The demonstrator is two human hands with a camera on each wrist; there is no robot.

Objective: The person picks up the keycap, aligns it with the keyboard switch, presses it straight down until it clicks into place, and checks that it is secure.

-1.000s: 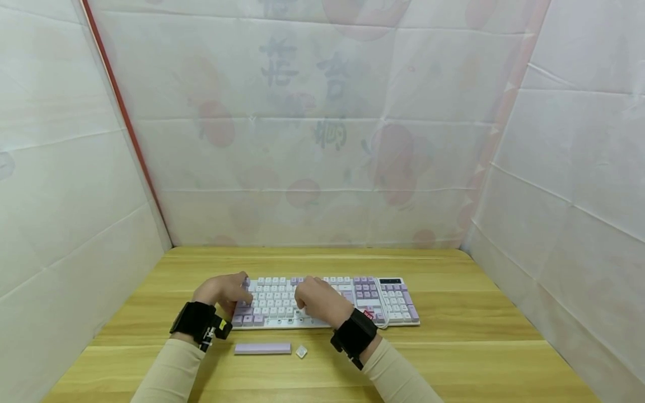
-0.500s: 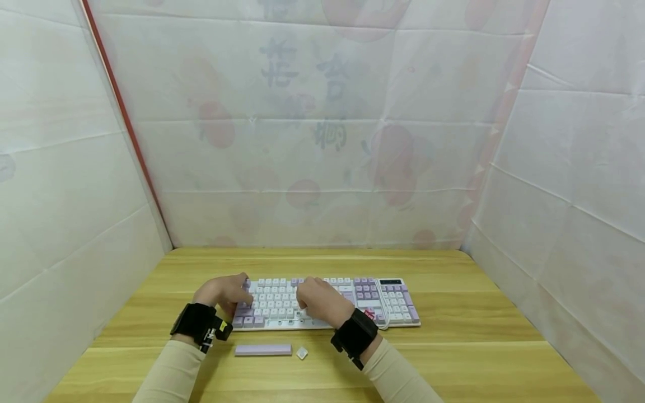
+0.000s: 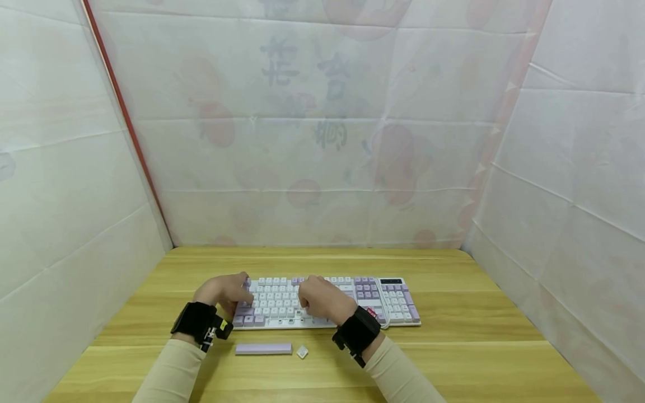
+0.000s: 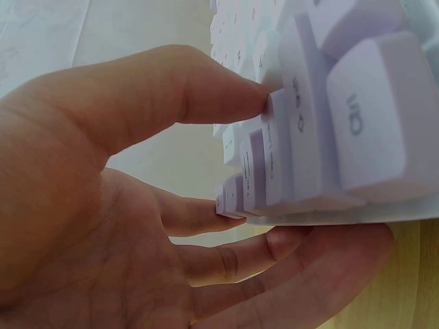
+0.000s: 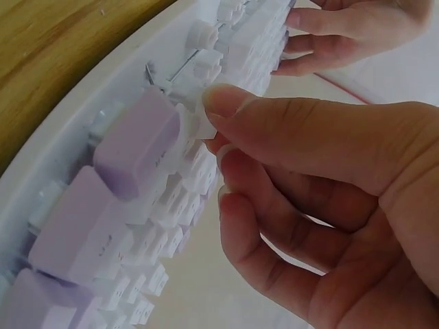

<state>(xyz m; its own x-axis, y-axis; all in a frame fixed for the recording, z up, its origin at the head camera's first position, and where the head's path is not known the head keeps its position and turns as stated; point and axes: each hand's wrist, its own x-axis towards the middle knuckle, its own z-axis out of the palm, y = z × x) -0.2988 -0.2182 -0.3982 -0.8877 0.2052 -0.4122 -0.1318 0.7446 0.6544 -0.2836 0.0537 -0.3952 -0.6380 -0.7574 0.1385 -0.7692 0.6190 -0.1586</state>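
A white and lilac keyboard (image 3: 274,296) lies on the wooden table, its bottom row showing bare switches where keycaps are off. My left hand (image 3: 224,292) holds the keyboard's left end. In the left wrist view its thumb (image 4: 226,96) presses the side of a lilac key, and the other fingers lie along the edge. Over the lower letter rows, my right hand (image 3: 325,302) pinches a white keycap (image 5: 206,123) between thumb and fingers; the cap is mostly hidden by the fingertips. In front of the keyboard lie a long lilac spacebar (image 3: 263,349) and a loose white keycap (image 3: 302,352).
A white cable (image 3: 381,302) lies bundled across the keyboard's right part, with a red tag (image 3: 372,312) beside it. White cloth walls (image 3: 322,168) enclose the wooden table (image 3: 453,358) at the back and both sides.
My right hand has shifted slightly to the right along the keyboard, still pinching. The left hand, spacebar and loose keycap stay where they were.
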